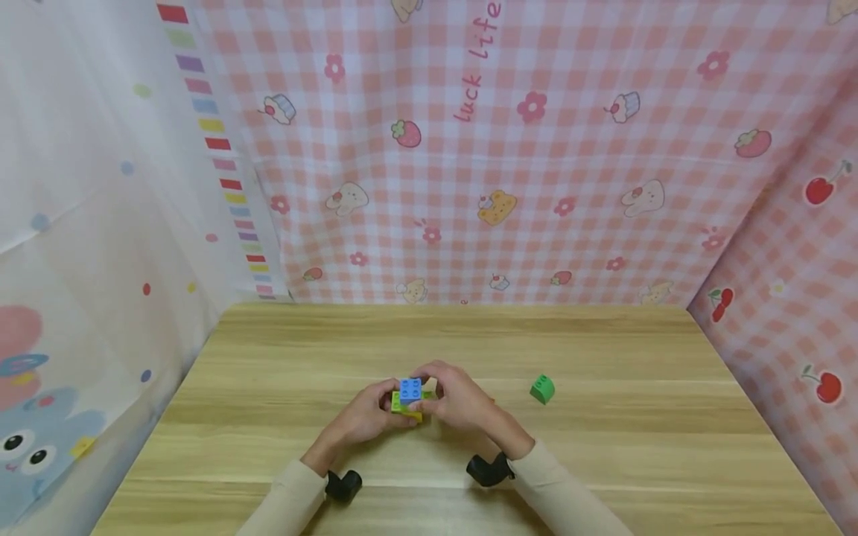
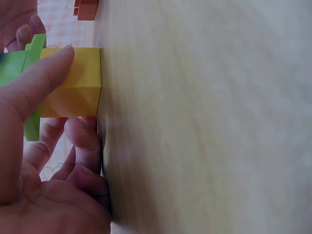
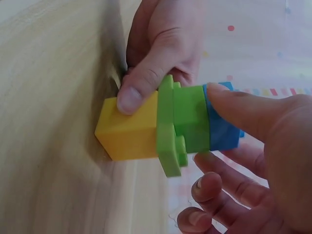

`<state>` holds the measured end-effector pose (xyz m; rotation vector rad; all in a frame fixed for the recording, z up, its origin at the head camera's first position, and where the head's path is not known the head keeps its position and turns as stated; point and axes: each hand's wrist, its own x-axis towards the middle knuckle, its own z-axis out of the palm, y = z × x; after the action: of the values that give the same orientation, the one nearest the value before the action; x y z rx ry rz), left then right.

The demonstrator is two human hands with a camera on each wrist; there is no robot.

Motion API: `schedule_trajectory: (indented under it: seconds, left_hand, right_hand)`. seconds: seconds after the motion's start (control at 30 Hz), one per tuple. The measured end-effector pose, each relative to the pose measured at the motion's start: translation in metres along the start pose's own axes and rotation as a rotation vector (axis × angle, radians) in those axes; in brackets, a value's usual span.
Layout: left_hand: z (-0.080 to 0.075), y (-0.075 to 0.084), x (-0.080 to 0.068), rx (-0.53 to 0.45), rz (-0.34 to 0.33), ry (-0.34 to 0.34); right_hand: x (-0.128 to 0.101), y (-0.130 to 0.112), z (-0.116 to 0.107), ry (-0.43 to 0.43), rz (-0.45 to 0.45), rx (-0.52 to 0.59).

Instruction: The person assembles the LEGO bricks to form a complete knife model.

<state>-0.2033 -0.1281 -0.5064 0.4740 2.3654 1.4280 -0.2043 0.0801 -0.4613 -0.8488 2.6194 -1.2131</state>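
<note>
A small stack of toy building bricks stands upright on the wooden table. From the bottom it has a yellow block (image 3: 130,141), a thin light-green plate (image 3: 166,134) that juts out past it, a green brick (image 3: 193,119) and a blue brick (image 1: 410,390) on top. My left hand (image 1: 367,413) grips the yellow block, thumb along its near side. Up at the blue brick, my right hand (image 1: 464,399) pinches with the thumb on one face; its other fingers are partly hidden behind the stack.
A green brick with a curved side (image 1: 542,388) lies on the table (image 1: 643,432) to the right. An orange-brown brick (image 2: 87,9) shows beyond the stack in the left wrist view, mostly hidden by the right hand from above. Patterned cloth (image 1: 503,164) hangs behind the table.
</note>
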Motion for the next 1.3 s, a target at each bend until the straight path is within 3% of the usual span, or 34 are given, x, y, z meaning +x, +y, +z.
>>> schedule_trajectory:
  seconds: [0.73, 1.3]
  left_hand:
    - [0.001, 0.001, -0.001, 0.003, -0.021, 0.001]
    - [0.0, 0.0, -0.001, -0.003, -0.04, -0.006]
  right_hand:
    - [-0.046, 0.034, -0.038, 0.176, 0.151, 0.043]
    - [-0.067, 0.063, -0.03, 0.175, 0.235, 0.092]
